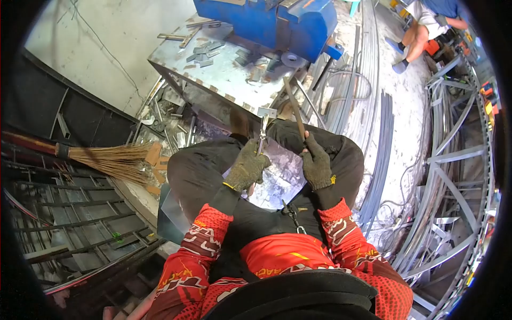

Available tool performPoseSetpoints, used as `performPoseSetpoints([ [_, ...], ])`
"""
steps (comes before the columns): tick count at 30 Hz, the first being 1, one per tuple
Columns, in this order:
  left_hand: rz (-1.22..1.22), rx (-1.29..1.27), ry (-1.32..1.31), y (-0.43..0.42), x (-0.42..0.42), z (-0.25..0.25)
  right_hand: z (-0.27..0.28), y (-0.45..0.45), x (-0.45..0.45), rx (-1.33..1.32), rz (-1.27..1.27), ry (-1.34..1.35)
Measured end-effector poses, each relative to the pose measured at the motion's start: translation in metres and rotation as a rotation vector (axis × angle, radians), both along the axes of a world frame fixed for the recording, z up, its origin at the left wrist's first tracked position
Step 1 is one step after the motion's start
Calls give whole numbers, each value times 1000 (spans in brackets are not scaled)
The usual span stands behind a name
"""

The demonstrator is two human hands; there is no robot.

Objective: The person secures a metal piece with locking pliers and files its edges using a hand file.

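Note:
My left hand (248, 166), in a grey-green work glove, is closed around the handles of metal pliers (263, 130). At the far end of the pliers, a small flat metal piece (267, 112) sits in or against the jaws. My gloved right hand (318, 164) grips the near end of a long, narrow, file-like bar (294, 105). That bar points up and away, its far tip near the front edge of the metal table. It runs to the right of the metal piece, apart from it. Both hands are above my bent legs.
A metal-topped table (213, 80) ahead carries small cut metal pieces (205, 52) and a blue machine (272, 26). A straw broom (109, 160) lies left, near metal frames. Long metal bars (381, 154) lie right. Another person (424, 26) is at the upper right.

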State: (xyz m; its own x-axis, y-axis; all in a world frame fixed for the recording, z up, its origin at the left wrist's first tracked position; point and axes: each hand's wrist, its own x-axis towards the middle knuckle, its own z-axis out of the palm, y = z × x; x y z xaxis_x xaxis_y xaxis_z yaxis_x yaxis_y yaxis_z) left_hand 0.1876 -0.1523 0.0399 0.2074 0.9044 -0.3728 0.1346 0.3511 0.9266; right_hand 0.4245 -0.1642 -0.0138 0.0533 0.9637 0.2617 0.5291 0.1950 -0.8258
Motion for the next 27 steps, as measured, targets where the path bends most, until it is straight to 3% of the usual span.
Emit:
performPoseSetpoints([
  [2,47,-111,-37,1,2,1,-4,2,2,-6,10,2],
  [8,26,14,110,11,-15,-35,-15,-2,-9,-37,55,6],
  [13,3,-88,116,24,-27,-23,-4,14,-24,-101,84,-41],
  [15,42,-210,-9,24,-31,-19,0,17,-29,-145,66,-12],
  [19,104,-207,40,24,-35,-30,-7,22,-34,-133,132,-41],
  [21,-4,-152,-2,23,-37,-45,-14,29,-44,73,167,-166],
  [27,29,-211,-73,16,-33,-35,13,73,-71,94,145,-390],
])
